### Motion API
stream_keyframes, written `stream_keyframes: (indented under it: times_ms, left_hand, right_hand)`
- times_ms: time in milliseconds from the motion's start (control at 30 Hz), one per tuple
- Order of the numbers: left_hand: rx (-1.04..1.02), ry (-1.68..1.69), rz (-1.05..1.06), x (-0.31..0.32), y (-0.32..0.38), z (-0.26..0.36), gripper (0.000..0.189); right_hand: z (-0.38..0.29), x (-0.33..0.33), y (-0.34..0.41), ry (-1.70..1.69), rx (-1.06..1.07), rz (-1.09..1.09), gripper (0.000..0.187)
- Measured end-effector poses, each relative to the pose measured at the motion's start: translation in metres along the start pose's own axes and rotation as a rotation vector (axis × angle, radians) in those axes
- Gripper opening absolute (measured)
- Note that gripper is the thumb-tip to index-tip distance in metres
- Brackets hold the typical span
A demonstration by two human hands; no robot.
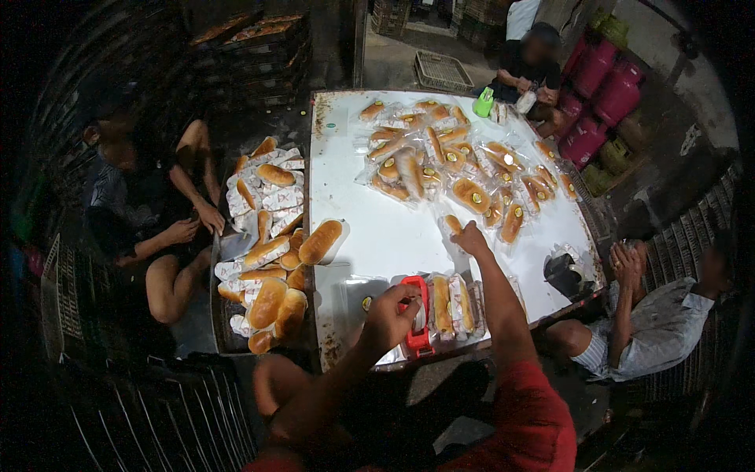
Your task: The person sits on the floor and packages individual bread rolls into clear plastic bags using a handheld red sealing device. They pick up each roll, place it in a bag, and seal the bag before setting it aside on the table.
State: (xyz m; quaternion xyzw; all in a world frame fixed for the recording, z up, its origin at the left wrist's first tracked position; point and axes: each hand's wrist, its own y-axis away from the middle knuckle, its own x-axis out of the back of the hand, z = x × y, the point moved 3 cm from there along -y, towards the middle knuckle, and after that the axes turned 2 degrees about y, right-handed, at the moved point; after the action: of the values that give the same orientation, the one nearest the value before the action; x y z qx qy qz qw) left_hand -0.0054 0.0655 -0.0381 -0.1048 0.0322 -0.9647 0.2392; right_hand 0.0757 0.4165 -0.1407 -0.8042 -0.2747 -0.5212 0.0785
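My right hand (470, 238) reaches out over the white table and grips the near end of a bread roll in a clear plastic bag (453, 223). Close to the table's front edge is my left hand (390, 318), fingers bent and thumb near the fingertips, beside a red tape dispenser (420, 339). Whether anything thin lies between those fingers is too small to tell. Right of the dispenser, several bagged rolls (442, 307) stand in a row, partly hidden by my right forearm. Flat plastic bags (360, 286) lie to the left of my left hand.
Many bagged rolls (472, 194) cover the table's far half. An open bin (274, 203) of unbagged and paper-wrapped rolls adjoins the left edge, with one roll (320, 242) overhanging. A green container (483, 102) and black tape dispenser (566, 276) stand on the table. Three people sit around it.
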Motion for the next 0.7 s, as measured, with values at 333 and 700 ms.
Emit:
stream_keyframes:
  times_ms: [333, 700]
  left_hand:
    - [0.174, 0.574, -0.206, 0.015, 0.0, 0.022, 0.06]
    - [0.136, 0.48, -0.743, 0.026, 0.056, 0.041, 0.036]
  right_hand:
    - [-0.147, 0.064, 0.305, -0.206, 0.581, 0.127, 0.044]
    - [-0.155, 0.096, 0.356, -0.517, 0.596, -0.217, 0.052]
